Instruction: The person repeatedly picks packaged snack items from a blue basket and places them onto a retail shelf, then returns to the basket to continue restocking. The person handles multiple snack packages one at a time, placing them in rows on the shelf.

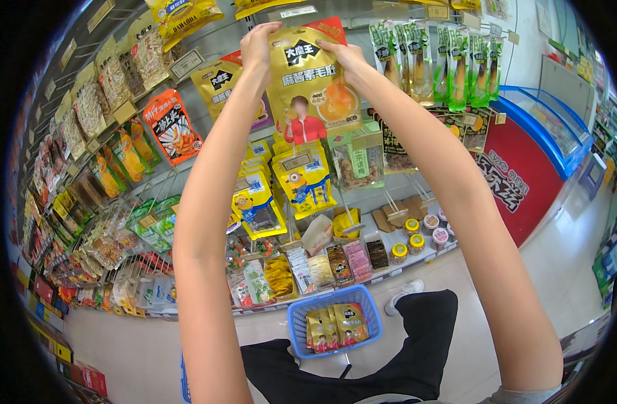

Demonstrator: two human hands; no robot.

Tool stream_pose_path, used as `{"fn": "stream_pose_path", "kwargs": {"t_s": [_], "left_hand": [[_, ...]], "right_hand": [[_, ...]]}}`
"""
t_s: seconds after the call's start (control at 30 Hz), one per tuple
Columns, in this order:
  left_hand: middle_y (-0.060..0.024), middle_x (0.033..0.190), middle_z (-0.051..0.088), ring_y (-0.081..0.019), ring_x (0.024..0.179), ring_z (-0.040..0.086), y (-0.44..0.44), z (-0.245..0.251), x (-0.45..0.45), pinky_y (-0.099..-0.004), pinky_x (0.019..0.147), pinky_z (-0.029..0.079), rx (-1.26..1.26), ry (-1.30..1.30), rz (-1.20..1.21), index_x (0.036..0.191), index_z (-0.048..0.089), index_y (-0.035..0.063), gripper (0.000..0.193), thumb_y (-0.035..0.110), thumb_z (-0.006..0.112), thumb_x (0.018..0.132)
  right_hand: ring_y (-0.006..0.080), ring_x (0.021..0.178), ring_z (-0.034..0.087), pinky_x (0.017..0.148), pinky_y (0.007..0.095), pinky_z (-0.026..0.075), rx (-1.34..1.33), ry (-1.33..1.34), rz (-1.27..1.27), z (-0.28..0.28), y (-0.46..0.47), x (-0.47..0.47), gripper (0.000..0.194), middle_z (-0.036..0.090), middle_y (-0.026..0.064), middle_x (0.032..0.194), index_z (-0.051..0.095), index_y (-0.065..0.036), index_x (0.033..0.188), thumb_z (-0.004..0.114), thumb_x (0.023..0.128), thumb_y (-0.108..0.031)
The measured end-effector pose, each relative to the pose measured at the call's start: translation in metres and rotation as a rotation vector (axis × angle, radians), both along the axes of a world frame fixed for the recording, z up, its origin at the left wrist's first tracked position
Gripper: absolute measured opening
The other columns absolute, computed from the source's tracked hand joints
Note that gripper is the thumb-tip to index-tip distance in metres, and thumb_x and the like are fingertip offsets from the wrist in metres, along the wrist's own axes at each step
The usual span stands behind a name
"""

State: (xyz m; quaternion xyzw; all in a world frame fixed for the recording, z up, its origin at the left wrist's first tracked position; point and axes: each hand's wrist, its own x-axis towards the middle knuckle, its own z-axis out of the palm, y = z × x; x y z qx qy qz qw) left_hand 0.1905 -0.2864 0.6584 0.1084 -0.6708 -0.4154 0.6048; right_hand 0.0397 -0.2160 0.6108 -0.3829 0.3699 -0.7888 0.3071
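Observation:
A gold snack pouch with a red top corner is held up against the front of the hanging rack. My left hand grips its upper left edge, fingers near the top. My right hand holds the upper right side, thumb on the front and other fingers mostly hidden behind. Just left of it hangs a matching gold pouch, partly covered by my left forearm. Between my legs on the floor stands a blue plastic basket containing several gold pouches of similar design.
Yellow pouches and a green-labelled dried-fruit bag hang below. Small jars and snack boxes line the bottom shelf. A red chest freezer stands at right; another blue basket's edge shows at lower left.

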Motion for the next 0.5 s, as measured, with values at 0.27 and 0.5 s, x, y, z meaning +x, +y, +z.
{"fn": "stream_pose_path", "kwargs": {"t_s": [0.27, 0.5], "left_hand": [[-0.0090, 0.135, 0.038, -0.0313, 0.133, 0.017, -0.007, -0.004, -0.002, -0.0611, 0.102, 0.005, -0.498, -0.387, 0.655, 0.126, 0.044, 0.0272, 0.057, 0.030, 0.059, 0.071], [-0.0081, 0.141, 0.029, -0.0272, 0.133, 0.020, -0.028, -0.040, -0.007, -0.0608, 0.103, 0.010, -0.974, -0.610, 0.984, 0.135, 0.029, 0.0204, 0.065, 0.028, 0.054, 0.076]], "right_hand": [[0.0224, 0.066, 0.064, 0.056, 0.0366, 0.052, -0.043, -0.017, 0.008, 0.009, -0.021, -0.001, 0.027, 0.064, 0.0148, 0.083, 0.061, 0.004, 0.091, 0.073, 0.070, -0.010], [0.0228, 0.067, 0.064, 0.056, 0.0374, 0.052, 0.093, -0.025, -0.160, 0.013, -0.060, -0.012, 0.030, 0.064, 0.0163, 0.086, 0.060, 0.009, 0.088, 0.074, 0.069, -0.010]]}}
